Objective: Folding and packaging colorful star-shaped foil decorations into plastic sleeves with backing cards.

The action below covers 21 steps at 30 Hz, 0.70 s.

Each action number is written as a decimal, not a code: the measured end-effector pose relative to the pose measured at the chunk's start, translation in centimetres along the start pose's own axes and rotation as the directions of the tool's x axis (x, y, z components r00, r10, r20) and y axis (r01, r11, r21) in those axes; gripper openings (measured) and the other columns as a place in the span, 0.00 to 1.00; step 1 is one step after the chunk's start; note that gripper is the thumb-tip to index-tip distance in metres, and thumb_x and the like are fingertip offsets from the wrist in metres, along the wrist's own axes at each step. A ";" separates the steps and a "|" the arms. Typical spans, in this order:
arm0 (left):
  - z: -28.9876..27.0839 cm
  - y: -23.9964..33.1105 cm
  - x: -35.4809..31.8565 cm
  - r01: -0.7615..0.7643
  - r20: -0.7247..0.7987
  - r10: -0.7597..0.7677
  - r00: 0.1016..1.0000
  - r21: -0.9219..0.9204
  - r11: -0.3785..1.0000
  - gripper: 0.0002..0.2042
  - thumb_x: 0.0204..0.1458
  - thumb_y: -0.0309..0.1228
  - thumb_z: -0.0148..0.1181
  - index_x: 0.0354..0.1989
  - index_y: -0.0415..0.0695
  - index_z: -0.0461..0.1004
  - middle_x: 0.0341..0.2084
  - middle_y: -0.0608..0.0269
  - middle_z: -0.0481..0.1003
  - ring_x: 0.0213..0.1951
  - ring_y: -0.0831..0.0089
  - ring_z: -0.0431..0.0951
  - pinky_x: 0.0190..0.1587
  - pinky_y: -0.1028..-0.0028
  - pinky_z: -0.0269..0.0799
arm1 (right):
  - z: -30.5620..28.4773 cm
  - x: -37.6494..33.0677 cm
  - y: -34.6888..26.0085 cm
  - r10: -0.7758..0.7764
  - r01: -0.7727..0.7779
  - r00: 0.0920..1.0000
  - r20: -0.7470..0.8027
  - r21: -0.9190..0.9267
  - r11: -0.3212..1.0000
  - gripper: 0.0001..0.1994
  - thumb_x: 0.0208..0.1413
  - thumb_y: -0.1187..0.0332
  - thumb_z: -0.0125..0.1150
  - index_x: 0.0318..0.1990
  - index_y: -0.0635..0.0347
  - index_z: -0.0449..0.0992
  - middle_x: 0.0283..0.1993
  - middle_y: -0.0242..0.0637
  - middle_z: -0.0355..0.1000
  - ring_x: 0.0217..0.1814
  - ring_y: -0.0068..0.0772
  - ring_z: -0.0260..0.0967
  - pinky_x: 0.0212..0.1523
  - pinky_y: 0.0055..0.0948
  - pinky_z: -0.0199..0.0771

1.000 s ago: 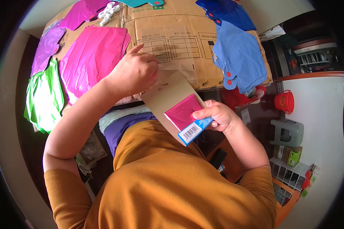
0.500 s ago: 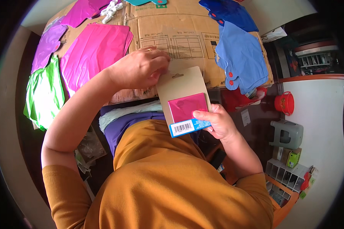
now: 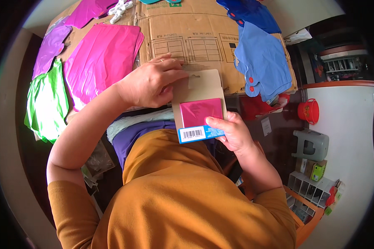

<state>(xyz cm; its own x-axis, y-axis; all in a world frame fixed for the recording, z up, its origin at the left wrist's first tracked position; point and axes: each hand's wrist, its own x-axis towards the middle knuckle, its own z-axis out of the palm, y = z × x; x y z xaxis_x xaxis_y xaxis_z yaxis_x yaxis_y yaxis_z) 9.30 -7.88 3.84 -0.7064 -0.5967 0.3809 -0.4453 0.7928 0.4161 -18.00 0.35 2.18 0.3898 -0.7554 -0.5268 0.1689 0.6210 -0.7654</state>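
Left hand (image 3: 151,83) at the top of a beige card (image 3: 203,92)

We see the card in front of the wearer's waist, near the edge of a cardboard-covered table (image 3: 191,25). The right hand (image 3: 236,133) clamps its lower right edge, thumb on front beside a flat pink packet (image 3: 201,113). The left hand's fingers curl at the upper left; we cannot tell whether they pinch anything. We judge this as handling the card's top, calling next for a firm right grip and careful left fingertips.

Backing card (image 3: 208,85): matt paperboard. Pink packet (image 3: 201,112) on card: glossy, plastic-looking. Pink sheets (image 3: 102,62) left of card: shiny, creased. Cardboard (image 3: 183,25) beyond card: matt.
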 end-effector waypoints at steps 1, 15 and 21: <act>0.0 0.0 -0.2 0.046 -0.002 -0.046 0.999 -0.049 0.998 0.22 0.36 0.22 0.60 0.47 0.38 0.75 0.42 0.50 0.74 0.51 0.53 0.74 0.62 0.52 0.61 | 0.1 0.2 -0.1 -0.002 0.002 1.000 -0.002 -0.036 0.999 0.07 0.53 0.68 0.66 0.37 0.61 0.78 0.24 0.27 0.73 0.16 0.10 0.59 0.13 0.14 0.53; 0.7 1.5 -1.8 0.041 -0.091 -0.040 0.995 0.009 0.999 0.21 0.37 0.25 0.65 0.45 0.39 0.75 0.43 0.49 0.74 0.52 0.54 0.73 0.60 0.55 0.64 | 0.6 2.0 -0.4 -0.064 0.058 0.997 -0.032 -0.168 0.984 0.09 0.53 0.64 0.66 0.35 0.60 0.79 0.23 0.25 0.72 0.17 0.11 0.58 0.14 0.16 0.55; -0.2 2.3 -1.4 0.089 -0.018 -0.089 0.996 0.042 0.995 0.19 0.37 0.24 0.65 0.43 0.42 0.77 0.38 0.56 0.75 0.44 0.59 0.76 0.60 0.53 0.64 | 0.6 1.9 -0.2 -0.028 0.028 1.000 0.005 -0.121 0.992 0.08 0.53 0.65 0.66 0.35 0.60 0.79 0.24 0.26 0.72 0.17 0.11 0.58 0.14 0.16 0.54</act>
<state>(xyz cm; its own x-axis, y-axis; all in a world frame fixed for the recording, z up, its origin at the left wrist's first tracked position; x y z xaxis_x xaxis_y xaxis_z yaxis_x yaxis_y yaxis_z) 9.36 -5.27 4.49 -0.6542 -0.6667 0.3572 -0.5294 0.7409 0.4133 -16.72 -1.06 1.56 0.3894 -0.7711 -0.5037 0.0689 0.5698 -0.8189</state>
